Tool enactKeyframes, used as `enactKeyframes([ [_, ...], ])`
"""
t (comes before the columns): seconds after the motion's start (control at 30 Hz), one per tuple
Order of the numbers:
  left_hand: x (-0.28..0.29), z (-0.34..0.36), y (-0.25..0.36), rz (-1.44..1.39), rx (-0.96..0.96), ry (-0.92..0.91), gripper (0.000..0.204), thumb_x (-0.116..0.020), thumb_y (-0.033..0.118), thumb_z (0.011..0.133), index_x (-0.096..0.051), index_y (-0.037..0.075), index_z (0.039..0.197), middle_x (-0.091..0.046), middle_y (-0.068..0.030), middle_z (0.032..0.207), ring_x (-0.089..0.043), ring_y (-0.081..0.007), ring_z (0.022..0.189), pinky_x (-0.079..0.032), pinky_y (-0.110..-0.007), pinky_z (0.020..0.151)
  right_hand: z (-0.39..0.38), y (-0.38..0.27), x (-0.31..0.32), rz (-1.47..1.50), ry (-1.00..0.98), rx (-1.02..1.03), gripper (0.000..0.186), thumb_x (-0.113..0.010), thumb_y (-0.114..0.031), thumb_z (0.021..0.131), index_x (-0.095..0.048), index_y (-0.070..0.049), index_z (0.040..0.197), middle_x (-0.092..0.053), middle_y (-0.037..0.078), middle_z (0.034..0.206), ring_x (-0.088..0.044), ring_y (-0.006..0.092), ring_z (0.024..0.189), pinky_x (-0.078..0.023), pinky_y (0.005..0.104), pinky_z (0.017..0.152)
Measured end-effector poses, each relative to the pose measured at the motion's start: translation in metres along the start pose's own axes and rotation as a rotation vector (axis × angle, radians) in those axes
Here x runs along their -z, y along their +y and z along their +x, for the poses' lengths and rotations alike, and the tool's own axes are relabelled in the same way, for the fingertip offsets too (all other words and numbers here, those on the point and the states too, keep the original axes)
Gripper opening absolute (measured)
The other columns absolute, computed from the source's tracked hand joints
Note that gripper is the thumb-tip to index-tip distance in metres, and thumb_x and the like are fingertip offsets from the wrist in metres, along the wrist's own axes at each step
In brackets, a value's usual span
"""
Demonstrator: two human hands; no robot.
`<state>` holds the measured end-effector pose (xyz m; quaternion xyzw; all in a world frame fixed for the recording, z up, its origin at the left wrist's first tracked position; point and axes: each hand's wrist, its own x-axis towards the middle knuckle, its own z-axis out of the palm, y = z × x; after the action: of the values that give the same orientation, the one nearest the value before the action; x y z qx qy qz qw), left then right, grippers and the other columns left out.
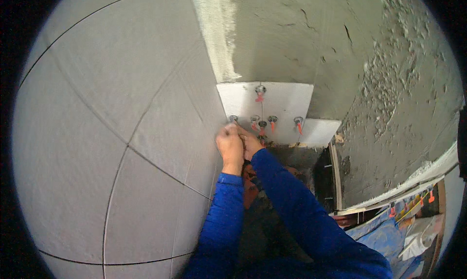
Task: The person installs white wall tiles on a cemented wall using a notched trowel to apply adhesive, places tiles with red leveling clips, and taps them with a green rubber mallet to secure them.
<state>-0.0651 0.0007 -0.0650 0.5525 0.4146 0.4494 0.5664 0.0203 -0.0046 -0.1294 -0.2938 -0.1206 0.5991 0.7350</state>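
Observation:
My left hand (228, 140) and my right hand (249, 142) meet at the wall corner, fingers closed and pressed together. Both are just below the leftmost round metal fitting (233, 118) in a white tile (287, 96). Whatever is between the fingers is hidden and slightly blurred. To the right of my hands, several more round fittings sit in the white tiles, with small red-orange plastic pieces (272, 126) at them. One metal fitting (260, 90) is higher up, and another (298, 120) lies farther right.
Large grey tiles (160, 108) cover the left wall, close beside my left arm. Rough grey plaster (292, 36) rises above the white tiles. A wooden strip (335, 174) stands at the right, with blue sheeting (384, 242) lower right.

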Motion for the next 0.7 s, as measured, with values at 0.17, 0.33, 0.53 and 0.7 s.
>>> enactKeyframes([
  [0.17,-0.008,0.014,0.067,1.055,-0.543,-0.032,0.025,-0.063,0.019,0.091,-0.072,-0.004,0.096,-0.071,-0.0280,0.100,-0.069,-0.0440,0.095,-0.055,-0.049,0.084,-0.007,0.012,-0.017,0.179,0.024,0.122,0.030,-0.063,-0.032,0.100,-0.069,-0.010,0.118,-0.071,0.000,0.103,-0.066,0.0134,0.086,-0.053,0.0297,0.069],
  [0.33,-0.034,0.037,0.081,1.650,-0.512,-0.218,0.023,-0.061,0.015,0.090,-0.075,0.002,0.103,-0.073,-0.0235,0.104,-0.072,-0.0378,0.100,-0.057,-0.046,0.088,-0.003,0.025,-0.014,0.152,0.045,0.081,0.020,-0.060,-0.026,0.099,-0.071,-0.010,0.092,-0.069,0.002,0.081,-0.064,0.0132,0.075,-0.050,0.0265,0.062],
  [0.53,-0.047,0.030,0.079,1.931,-0.580,-0.222,0.028,-0.054,0.020,0.093,-0.076,0.006,0.105,-0.074,-0.0166,0.110,-0.073,-0.0326,0.102,-0.059,-0.042,0.085,0.044,0.060,-0.013,0.350,-0.039,0.048,0.013,-0.061,-0.022,0.096,-0.069,-0.013,0.092,-0.069,0.002,0.084,-0.061,0.0135,0.070,-0.051,0.0278,0.061],
  [0.7,-0.049,0.026,0.071,2.074,-0.661,-0.263,0.025,-0.056,0.023,0.094,-0.076,0.009,0.102,-0.074,-0.0146,0.107,-0.073,-0.0306,0.101,-0.059,-0.043,0.084,0.059,0.085,-0.006,0.466,-0.221,0.286,0.018,-0.060,-0.024,0.097,-0.070,-0.012,0.104,-0.072,0.004,0.095,-0.065,0.0181,0.081,-0.055,0.0349,0.070],
])
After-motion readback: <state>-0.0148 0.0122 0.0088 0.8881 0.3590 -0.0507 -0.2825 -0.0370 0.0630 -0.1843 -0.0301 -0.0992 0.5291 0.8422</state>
